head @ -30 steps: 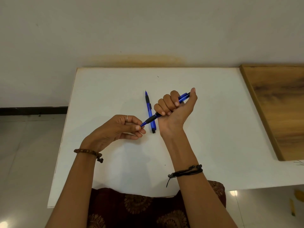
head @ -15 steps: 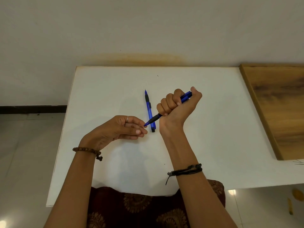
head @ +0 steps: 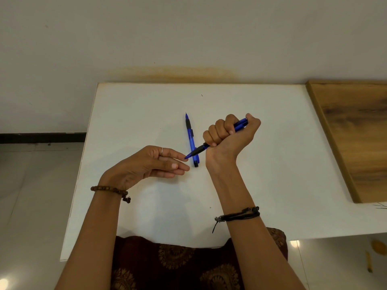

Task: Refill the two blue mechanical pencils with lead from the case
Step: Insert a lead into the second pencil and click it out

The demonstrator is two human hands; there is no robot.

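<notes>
Right hand [head: 230, 135] fists one blue pencil [head: 217, 141], thumb on its far cap, tip aimed at the left hand [head: 155, 164]. A second ago the left fingertips pinched at that tip; now they have loosened and sit just beside it, whether holding lead I cannot tell. Probably the lead is being clicked and checked. The second pencil [head: 191, 139] lies on the white table [head: 272, 164], untouched; no case is visible.

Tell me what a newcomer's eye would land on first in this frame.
First, the right hand, fisted around a blue mechanical pencil above the middle of the white table, its tip angled down toward the left hand, whose fingertips meet at that tip. Just behind them a second blue pencil lies flat on the table, tip pointing away from the person.
</notes>
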